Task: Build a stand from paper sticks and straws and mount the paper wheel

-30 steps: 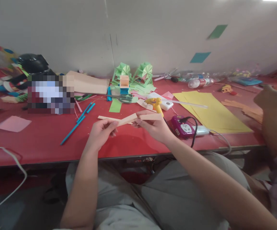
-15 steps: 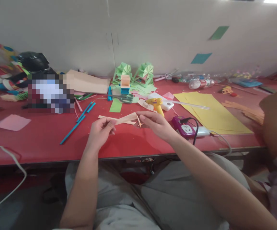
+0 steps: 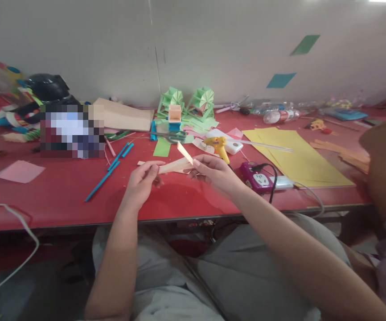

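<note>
Above the near edge of the red table (image 3: 62, 191), the left hand (image 3: 142, 183) and the right hand (image 3: 213, 171) hold a long pale tan paper strip (image 3: 176, 166) between them. The left thumb and fingers are closed in a pinch on its left end. The right fingers are closed on its right part, where the strip folds, and one end sticks up and away towards the wall. The strip hangs just over the tabletop, apart from it.

Just behind the right hand lies a yellow hot-glue gun (image 3: 217, 145), and to its right a purple power socket block (image 3: 256, 177) with a black cable plugged in. Large yellow paper sheets (image 3: 296, 156) lie further right. Blue rolled paper sticks (image 3: 108, 171) lie left of the hands, and green folded paper fans (image 3: 186, 104) stand by the wall. Another person's hand (image 3: 385, 151) shows at the right edge.
</note>
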Tool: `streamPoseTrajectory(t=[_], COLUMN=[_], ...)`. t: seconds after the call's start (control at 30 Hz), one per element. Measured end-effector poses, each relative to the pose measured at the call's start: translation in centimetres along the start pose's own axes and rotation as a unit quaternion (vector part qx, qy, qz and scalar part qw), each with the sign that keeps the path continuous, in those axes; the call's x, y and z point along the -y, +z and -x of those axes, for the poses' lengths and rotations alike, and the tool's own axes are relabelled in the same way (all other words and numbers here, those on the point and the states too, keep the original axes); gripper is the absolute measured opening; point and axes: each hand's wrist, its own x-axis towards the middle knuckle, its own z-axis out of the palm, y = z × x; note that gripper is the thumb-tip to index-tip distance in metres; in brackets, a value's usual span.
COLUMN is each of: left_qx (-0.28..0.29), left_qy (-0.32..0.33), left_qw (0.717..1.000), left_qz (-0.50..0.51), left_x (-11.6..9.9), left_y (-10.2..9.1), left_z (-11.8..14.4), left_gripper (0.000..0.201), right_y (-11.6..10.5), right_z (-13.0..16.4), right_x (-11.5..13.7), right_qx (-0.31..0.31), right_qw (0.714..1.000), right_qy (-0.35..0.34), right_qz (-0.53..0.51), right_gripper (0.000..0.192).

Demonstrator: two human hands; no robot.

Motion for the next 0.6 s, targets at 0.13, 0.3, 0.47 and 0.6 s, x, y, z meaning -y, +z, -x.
streamPoseTrajectory(t=[0.13,0.3,0.47,0.6], left_qx=[0.028,0.009,-0.058,-0.092], left_qy=[0.037,0.029,0.018,0.04], left_qw=[0.998,0.998,0.996,0.99], left_qz=[-0.038,-0.052,-0.066,-0.097], left_x=[-0.6,-0.5,0.2,0.6], left_y=[0.2,0.3,0.3,0.1], left_z=[0.3,0.3,-0.2,-0.4], left_gripper=[0.037,0.034,0.037,0.034], right_y=[-0.1,-0.3,-1.4,-2.5], right_z=[0.0,-0.3,-1.0,-1.5], right_x=[0.0,-0.1,-0.8,-1.9], right_qx=[-0.013,-0.008,-0.018,-0.087], right_qw=[1.0,0.999,0.96,0.839], right_qy=[0.007,0.021,-0.052,-0.106], right_qz=[-0.003,0.026,0.275,0.527], right_gripper=[0.036,0.035,0.021,0.022])
